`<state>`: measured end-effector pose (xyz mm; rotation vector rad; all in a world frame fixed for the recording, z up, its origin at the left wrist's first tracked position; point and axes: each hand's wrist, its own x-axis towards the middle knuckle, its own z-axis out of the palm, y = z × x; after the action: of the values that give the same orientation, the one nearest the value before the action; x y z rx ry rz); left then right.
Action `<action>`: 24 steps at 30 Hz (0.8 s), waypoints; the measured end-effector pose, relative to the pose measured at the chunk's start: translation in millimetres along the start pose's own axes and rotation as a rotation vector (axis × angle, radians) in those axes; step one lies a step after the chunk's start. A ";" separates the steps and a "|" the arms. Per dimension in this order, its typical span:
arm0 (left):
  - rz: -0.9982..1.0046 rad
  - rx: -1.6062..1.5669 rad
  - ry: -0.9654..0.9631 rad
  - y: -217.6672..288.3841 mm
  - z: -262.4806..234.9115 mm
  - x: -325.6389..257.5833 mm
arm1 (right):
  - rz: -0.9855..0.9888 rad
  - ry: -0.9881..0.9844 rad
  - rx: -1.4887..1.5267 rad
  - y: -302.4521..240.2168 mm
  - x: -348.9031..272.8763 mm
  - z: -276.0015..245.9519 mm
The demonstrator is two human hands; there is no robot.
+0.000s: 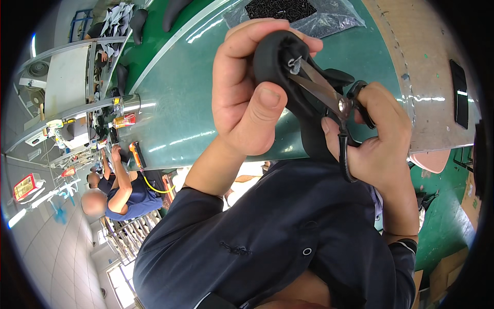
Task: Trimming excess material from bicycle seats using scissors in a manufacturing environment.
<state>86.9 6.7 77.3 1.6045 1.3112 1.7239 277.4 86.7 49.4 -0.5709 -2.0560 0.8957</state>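
The left hand is clamped around a black padded piece, held up over the green table. The right hand grips black-handled scissors, blades nearly together at a small loop, perhaps thread, on the piece. A clear plastic bag of small black parts lies behind; a yellow-and-red packet sits far left.
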 end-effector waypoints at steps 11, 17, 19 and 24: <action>0.005 0.022 -0.010 0.0 0.6 4.5 | 0.084 -0.017 0.106 -3.9 -0.4 -0.5; 0.016 0.055 -0.018 1.7 1.6 4.1 | 0.052 0.006 0.071 -1.2 -2.5 3.0; 0.006 0.043 -0.013 1.0 0.4 4.2 | 0.004 0.016 0.065 3.1 0.6 4.1; 0.009 0.037 -0.043 0.2 -2.3 6.7 | -0.057 -0.020 0.062 12.5 3.8 -0.7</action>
<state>83.3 11.4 81.2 1.6612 1.3253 1.6701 276.8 97.5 42.2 -0.4698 -2.0451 0.9318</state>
